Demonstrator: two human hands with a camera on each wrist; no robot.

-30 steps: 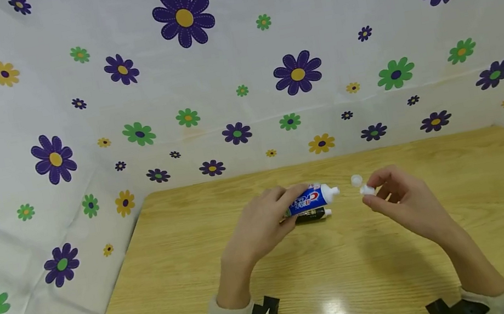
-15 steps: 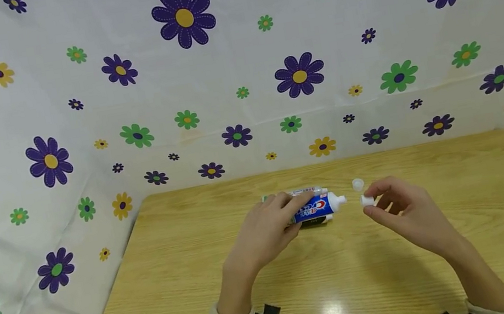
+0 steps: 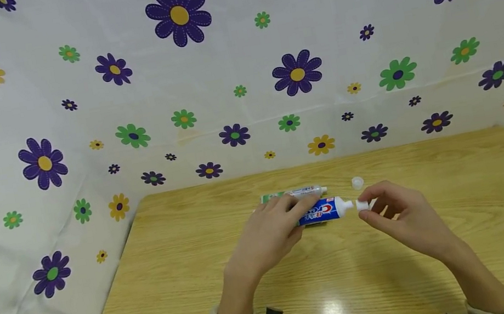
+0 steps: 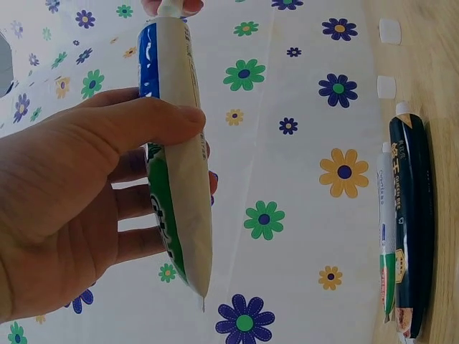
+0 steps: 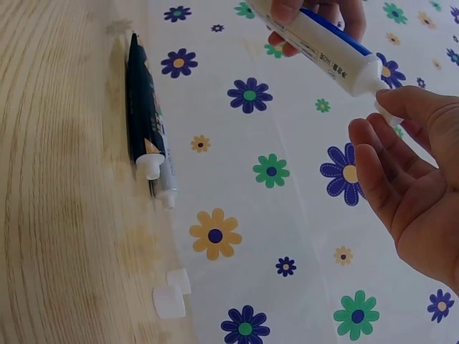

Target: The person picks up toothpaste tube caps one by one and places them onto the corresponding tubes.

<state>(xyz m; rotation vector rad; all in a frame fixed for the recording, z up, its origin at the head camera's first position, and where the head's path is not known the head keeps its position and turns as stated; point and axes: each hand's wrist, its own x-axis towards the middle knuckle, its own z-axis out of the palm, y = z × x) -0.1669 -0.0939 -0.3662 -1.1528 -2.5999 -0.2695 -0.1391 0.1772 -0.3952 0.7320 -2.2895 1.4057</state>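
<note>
My left hand (image 3: 265, 238) grips a blue and white toothpaste tube (image 3: 323, 210) above the table, its bare nozzle pointing right. In the left wrist view the thumb presses the tube's pale side (image 4: 183, 183) and the other fingers go behind it. Between thumb and fingertips, my right hand (image 3: 407, 214) pinches a small white cap (image 3: 362, 205). That cap is lined up with the nozzle and right at its tip. From the right wrist, the cap (image 5: 388, 115) shows at the tube's end, partly covered by the thumb.
Two more toothpaste tubes lie side by side on the wooden table (image 3: 177, 280): a black one (image 4: 412, 222) and a slim white and green one (image 3: 310, 191). Two loose white caps, one round in the head view (image 3: 358, 182), lie past their nozzles. A flowered cloth (image 3: 236, 59) hangs behind.
The left hand has brought the blue tube slightly right and nearer me, uncovering the white and green tube. The right hand's cap has come left, closing most of the gap to the nozzle.
</note>
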